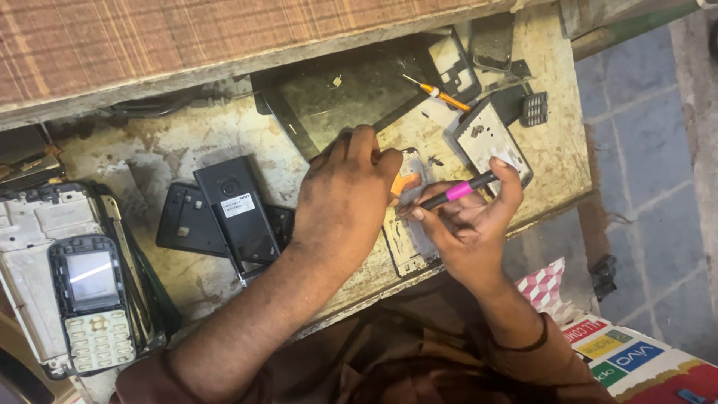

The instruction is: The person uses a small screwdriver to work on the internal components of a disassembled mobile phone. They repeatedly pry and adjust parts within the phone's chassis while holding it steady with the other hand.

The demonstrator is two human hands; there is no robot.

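The worn workbench (172, 150) is crowded, so a slip could knock loose parts off its near edge. The opened phone (407, 239) lies at that edge, pressed flat under the left hand (348, 198), whose fingers rest on it without closing. The right hand (467, 224) pinches a black tool with a pink band (458, 191), its tip on the board; in my judgement too much force could scratch the board or skid toward the left fingers. The left hand hides most of the phone, and the tool tip is too small to identify. The orange screwdriver (441, 95) lies apart.
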